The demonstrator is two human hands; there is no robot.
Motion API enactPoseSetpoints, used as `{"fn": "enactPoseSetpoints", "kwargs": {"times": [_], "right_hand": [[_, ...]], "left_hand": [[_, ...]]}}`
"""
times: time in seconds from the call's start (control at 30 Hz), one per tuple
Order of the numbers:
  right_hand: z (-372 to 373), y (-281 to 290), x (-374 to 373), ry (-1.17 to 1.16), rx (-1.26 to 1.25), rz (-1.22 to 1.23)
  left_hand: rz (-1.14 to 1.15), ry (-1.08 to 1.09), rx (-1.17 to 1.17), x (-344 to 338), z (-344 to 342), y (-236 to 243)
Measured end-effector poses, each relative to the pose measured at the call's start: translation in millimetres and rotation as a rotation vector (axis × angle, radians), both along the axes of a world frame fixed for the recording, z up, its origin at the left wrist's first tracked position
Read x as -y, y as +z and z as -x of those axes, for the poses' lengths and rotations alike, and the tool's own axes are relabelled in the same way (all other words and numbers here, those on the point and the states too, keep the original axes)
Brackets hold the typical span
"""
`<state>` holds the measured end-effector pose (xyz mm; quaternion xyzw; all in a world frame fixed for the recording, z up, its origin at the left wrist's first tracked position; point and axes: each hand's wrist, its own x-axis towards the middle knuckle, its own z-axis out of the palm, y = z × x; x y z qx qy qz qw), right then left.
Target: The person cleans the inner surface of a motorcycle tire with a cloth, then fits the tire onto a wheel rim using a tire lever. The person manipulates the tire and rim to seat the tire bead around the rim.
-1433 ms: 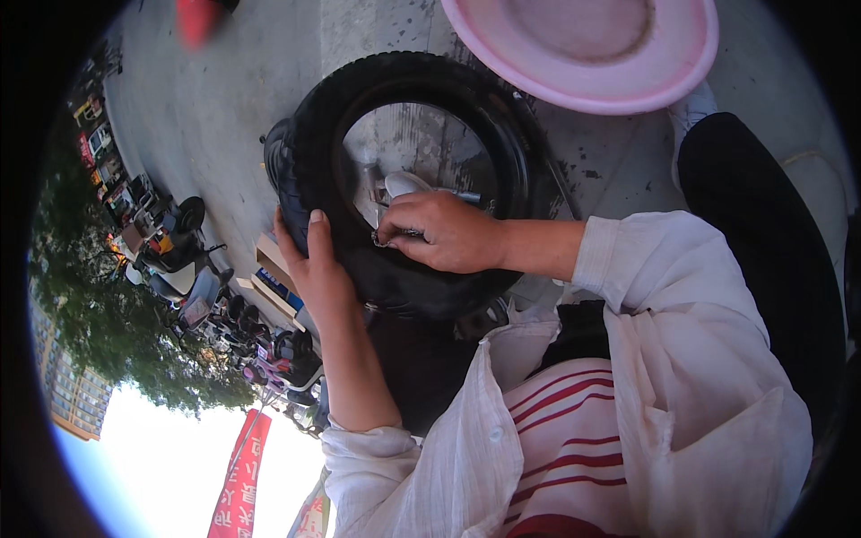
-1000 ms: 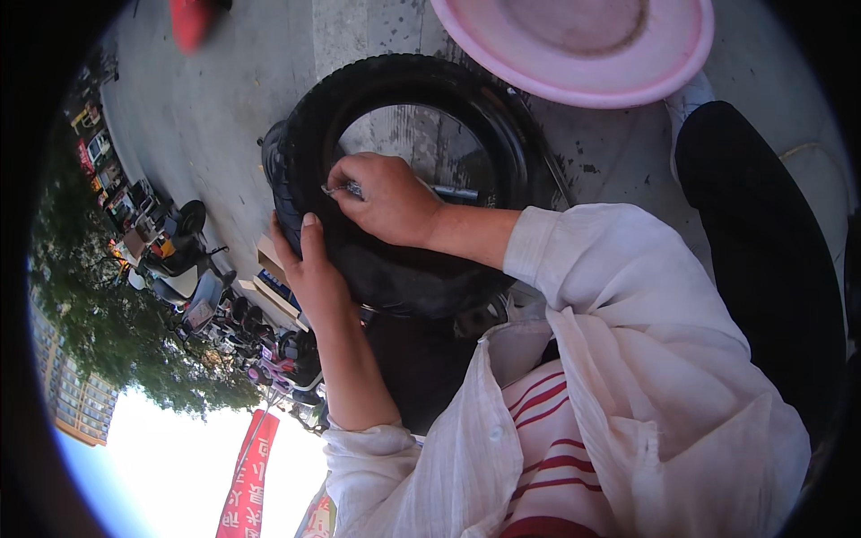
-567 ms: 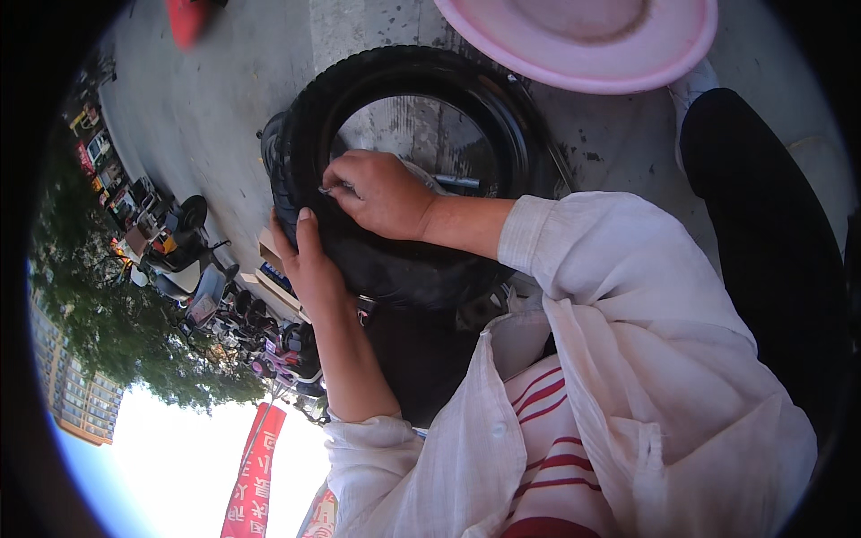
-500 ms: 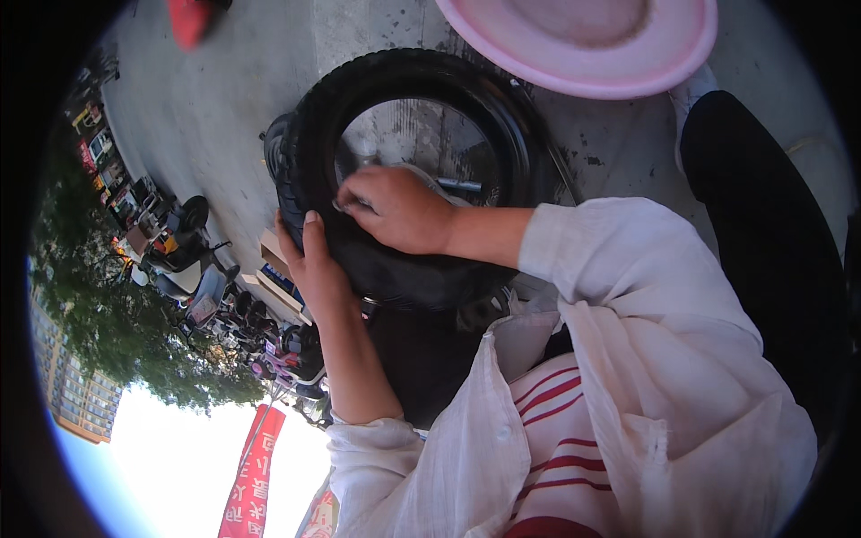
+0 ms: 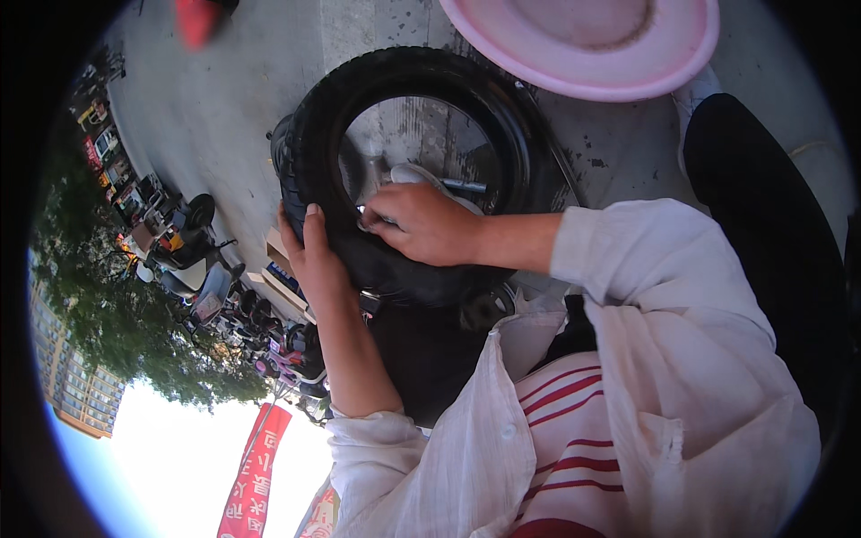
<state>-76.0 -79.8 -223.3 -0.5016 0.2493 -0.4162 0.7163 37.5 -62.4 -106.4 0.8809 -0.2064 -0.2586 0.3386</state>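
Note:
A black tyre (image 5: 408, 67) lies on the concrete before me. My left hand (image 5: 318, 260) grips its treaded left side, thumb and fingers pressed on the rubber. My right hand (image 5: 417, 224) is closed by the inner edge at the lower left, pinching a small metal piece (image 5: 363, 224), mostly hidden by my fingers. Inside the ring show a steel bar (image 5: 462, 185) and part of a shoe (image 5: 408, 172); a long metal rod (image 5: 560, 161) lies along the tyre's right side.
A pink plastic basin (image 5: 578, 72) sits at the top right, near my dark-trousered right leg (image 5: 753, 179). An open cardboard box (image 5: 278, 255) is left of the tyre. Parked scooters (image 5: 179, 251), trees (image 5: 99, 323) and a red banner (image 5: 256, 475) fill the left background. A blurred red object (image 5: 197, 20) is at the top.
Over the last second my right hand has slid down and to the right along the tyre's inner edge, still pinched. My left hand stays on the left side of the tyre.

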Motion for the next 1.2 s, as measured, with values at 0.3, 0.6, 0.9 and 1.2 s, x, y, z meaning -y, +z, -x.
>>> {"fn": "enactPoseSetpoints", "kwargs": {"times": [0.3, 0.6, 0.9, 1.2], "right_hand": [[-38, -6, 26, -0.230, -0.091, -0.045], [-20, -2, 2, -0.147, -0.029, 0.038], [-2, 0, 0, 0.066, 0.000, 0.017], [-30, -2, 23, -0.065, -0.085, -0.088]], "left_hand": [[-0.014, 0.000, -0.056, 7, 10, 1], [-0.036, 0.025, -0.025, 5, 4, 3], [-0.021, 0.037, -0.053, 3, -1, 1], [-0.046, 0.026, -0.049, 1, -2, -3]]}}
